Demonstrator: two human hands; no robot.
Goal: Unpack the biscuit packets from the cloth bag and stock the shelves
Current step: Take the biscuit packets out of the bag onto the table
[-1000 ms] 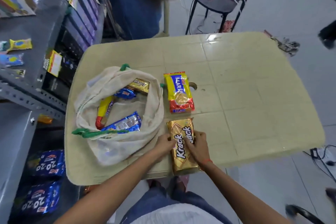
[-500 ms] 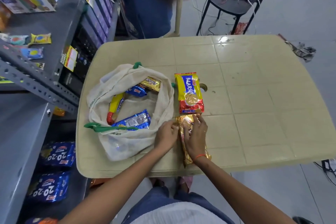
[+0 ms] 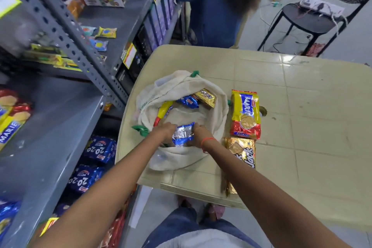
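Note:
A cream cloth bag (image 3: pixel 213 94) with green handles lies open on the beige table (image 3: pixel 302 127). My left hand (image 3: pixel 165 130) and my right hand (image 3: pixel 199 133) are both inside it, gripping a shiny blue biscuit packet (image 3: pixel 183 134) from either end. Deeper in the bag lie a yellow-and-red packet (image 3: pixel 164 111), a small blue packet (image 3: pixel 189 101) and a gold packet (image 3: pixel 205 96). To the right of the bag on the table lie a yellow Marie packet (image 3: pixel 245 113) and, nearer me, a gold Krackjack packet (image 3: pixel 242 151), partly under my right forearm.
Grey metal shelves (image 3: pixel 60 119) stand at the left, holding Marie packets (image 3: pixel 12 119), blue 20-20 packets (image 3: pixel 98 149) and small packs. Another person in blue (image 3: pixel 209 6) stands behind the table at the shelves. A black chair (image 3: pixel 308 22) with a power strip is at the back right.
Both hands left the gold Krackjack packet lying on the table and moved left into the bag, where they now hold the blue packet. The view swung toward the shelves.

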